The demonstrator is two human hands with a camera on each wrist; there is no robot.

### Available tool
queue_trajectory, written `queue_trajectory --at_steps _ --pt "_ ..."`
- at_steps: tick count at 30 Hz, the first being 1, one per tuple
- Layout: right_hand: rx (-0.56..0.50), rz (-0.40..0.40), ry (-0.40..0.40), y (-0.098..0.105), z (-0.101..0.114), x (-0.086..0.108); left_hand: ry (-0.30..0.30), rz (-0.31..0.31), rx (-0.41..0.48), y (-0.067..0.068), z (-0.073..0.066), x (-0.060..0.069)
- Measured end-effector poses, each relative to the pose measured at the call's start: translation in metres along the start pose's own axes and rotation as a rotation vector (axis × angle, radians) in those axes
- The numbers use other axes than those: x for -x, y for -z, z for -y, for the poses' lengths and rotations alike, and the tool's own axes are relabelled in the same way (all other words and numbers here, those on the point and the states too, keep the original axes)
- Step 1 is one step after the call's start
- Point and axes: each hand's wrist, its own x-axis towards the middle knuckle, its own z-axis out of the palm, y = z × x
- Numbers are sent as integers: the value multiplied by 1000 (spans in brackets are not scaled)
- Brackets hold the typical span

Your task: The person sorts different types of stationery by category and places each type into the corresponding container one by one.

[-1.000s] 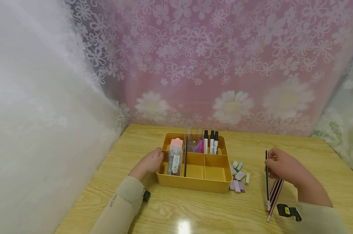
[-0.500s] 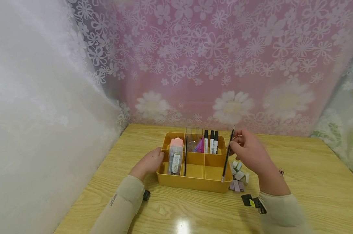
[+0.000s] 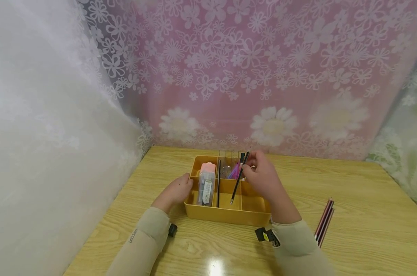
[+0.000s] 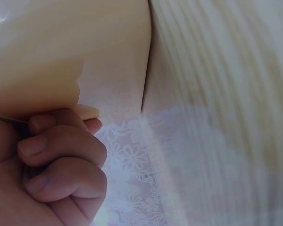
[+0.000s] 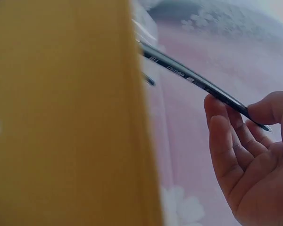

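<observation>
A yellow divided desk organizer (image 3: 225, 216) sits on the table. My left hand (image 3: 176, 193) grips its left wall, fingers curled over the edge, as the left wrist view also shows. Above the organizer my right hand (image 3: 263, 174) pinches a black pencil (image 3: 236, 188) between thumb and fingers. That pencil slants, its eraser end low over the front middle compartment. Another black pencil (image 3: 219, 188) leans in the same compartment's left side. A clear bottle with a pink cap (image 3: 207, 167) stands in the front left one. My right hand hides most of the markers at the back right.
Several dark red and black pencils (image 3: 325, 222) lie on the table at the right. Clear and pink rulers (image 3: 234, 171) stand in the organizer's back middle compartment. A floral curtain (image 3: 274, 76) hangs behind the table. My right forearm covers the erasers beside the organizer.
My right hand has carried the black pencil left from the pencil pile to above the organizer's middle, and the pencil now tilts. The left hand keeps its hold on the organizer.
</observation>
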Motion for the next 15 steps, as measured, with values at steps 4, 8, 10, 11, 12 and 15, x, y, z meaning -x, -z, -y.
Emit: queue_trajectory --at_steps 4,8,10,11,12,15 --pt "94 48 -23 -14 -2 0 -4 -4 -6 0 0 0" --pt "154 77 -39 -25 -4 0 -3 -4 1 1 -1 1" --pt "171 82 -48 -28 -4 0 -6 -5 4 2 -1 1" --pt "182 84 -54 -30 -4 -1 -8 -7 4 2 -2 1" --pt "192 85 -62 -31 -4 -1 -8 -9 2 1 -1 0" --pt "212 85 -81 -34 -6 -2 2 -6 10 1 -1 1"
